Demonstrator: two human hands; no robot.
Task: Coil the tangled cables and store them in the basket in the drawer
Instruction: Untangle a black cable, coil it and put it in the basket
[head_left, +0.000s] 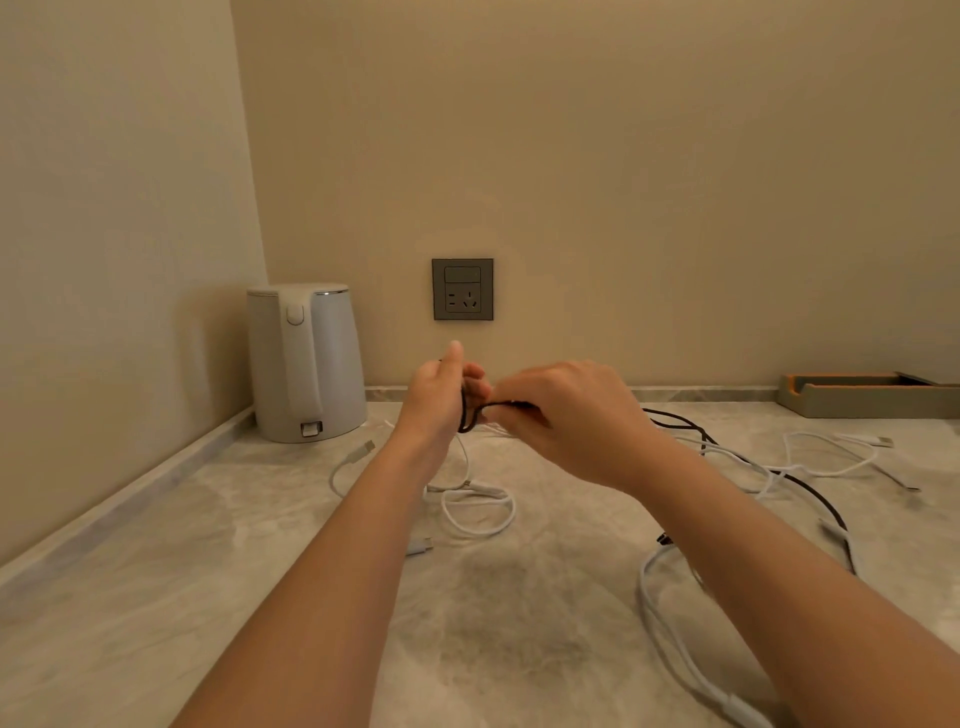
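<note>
- Countertop (208, 597): pale marbled slab running into a wall corner. It bears everything listed below.
- Kettle (306, 364): white and upright in the back-left corner, well apart from the leads.
- Tray (857, 397): shallow, far right against the wall. You cannot tell what it holds.
- Wall socket (462, 289): grey, directly above your hands, with nothing plugged in.
- White cables (483, 512): several, loose. One loop lies on the counter just below your hands, and the others sprawl to the right.
- Black cable (810, 491): one end is gathered into a small loop held off the counter between your hands. The rest trails rightward behind your right wrist, then bends toward you, crossing white leads. Its long axis runs left to right.
- Left hand (441, 395): fingers curled round the black loop, thumb raised.
- Right hand (566, 415): fingertips pinch the black strand just beside the left hand.
- Basket and drawer: not in view.
- Bearing: all the uncoiled slack lies on your right, so your right hand is the nearer one to feed it while the left holds the coil. The likely snag is where black crosses white.
</note>
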